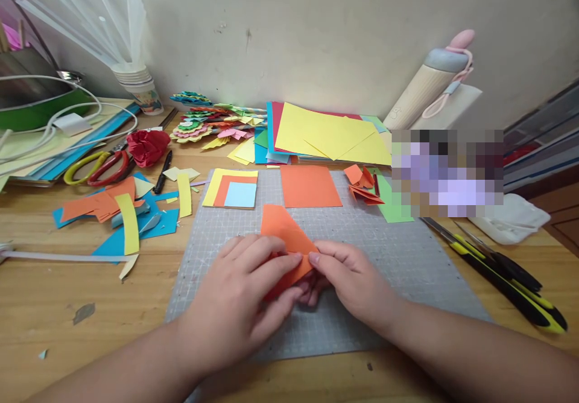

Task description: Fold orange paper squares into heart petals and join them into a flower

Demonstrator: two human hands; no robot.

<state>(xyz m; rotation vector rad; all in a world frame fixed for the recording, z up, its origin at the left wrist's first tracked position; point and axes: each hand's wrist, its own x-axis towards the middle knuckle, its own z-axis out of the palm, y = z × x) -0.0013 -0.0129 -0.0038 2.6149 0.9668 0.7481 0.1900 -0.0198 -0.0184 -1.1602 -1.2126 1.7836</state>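
A folded piece of orange paper (283, 225) is held between both hands over the grey cutting mat (217, 270). My left hand (248, 282) covers the paper's lower left part, its fingers closed on it and partly hiding it. My right hand (350, 273) pinches the right corner between thumb and forefinger, with its other fingers curled under. Behind them an orange square (311, 186) lies flat. Left of that square are stacked yellow, orange and light blue squares (240, 195). Folded orange pieces (362, 183) rest at the mat's back right, near green paper (393, 198).
Paper scraps (131, 222), scissors (102, 165) and a black pen (163, 172) lie at the left. Coloured sheets (330, 131) and paper flowers (203, 122) are at the back. A black-yellow cutter (502, 279), black-handled scissors (513, 269) and a white case (511, 219) lie right.
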